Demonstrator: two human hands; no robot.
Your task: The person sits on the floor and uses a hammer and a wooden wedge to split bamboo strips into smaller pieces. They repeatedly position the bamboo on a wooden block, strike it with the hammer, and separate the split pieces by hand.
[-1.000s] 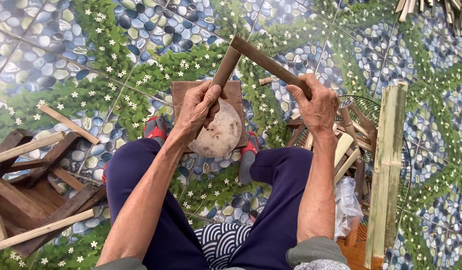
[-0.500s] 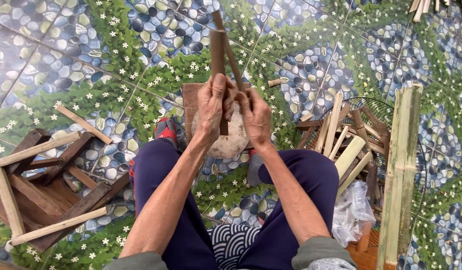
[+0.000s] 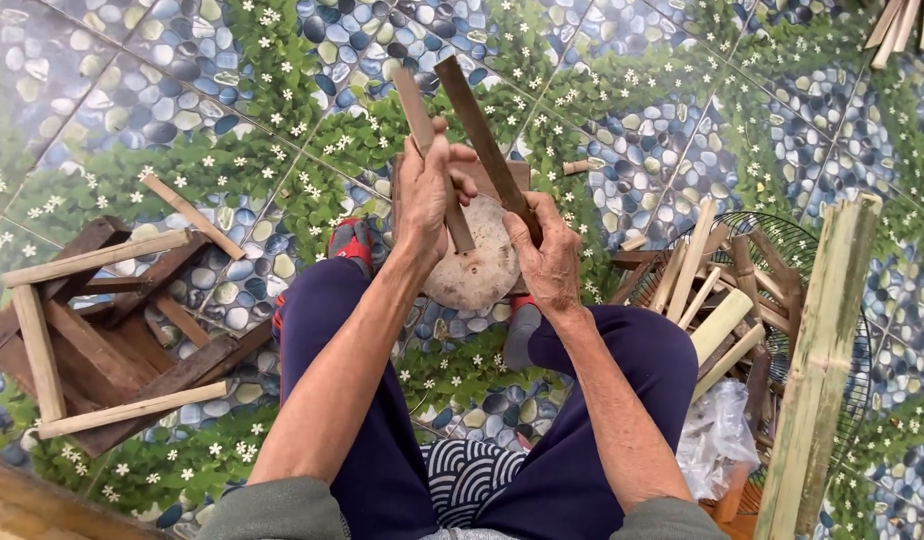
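I sit with my knees apart over a round wooden chopping block (image 3: 479, 268) on the tiled floor. My left hand (image 3: 429, 192) grips a brown wooden strip (image 3: 416, 108) that stands upright, its lower end resting on the block. My right hand (image 3: 552, 252) grips a second, darker strip (image 3: 477, 125) that leans up and to the left from the block. The two strips stand close together, almost parallel, their tops a little apart.
A pile of dark wood pieces and pale sticks (image 3: 97, 320) lies on my left. On my right, split bamboo pieces (image 3: 717, 290) rest on a wire fan guard (image 3: 782, 250). A tall green bamboo section (image 3: 822, 360) stands beside a plastic bag (image 3: 717, 450).
A second ago the two strips were spread apart in a wide angle above the block. My hands have drawn together and now hold them close and nearly upright.
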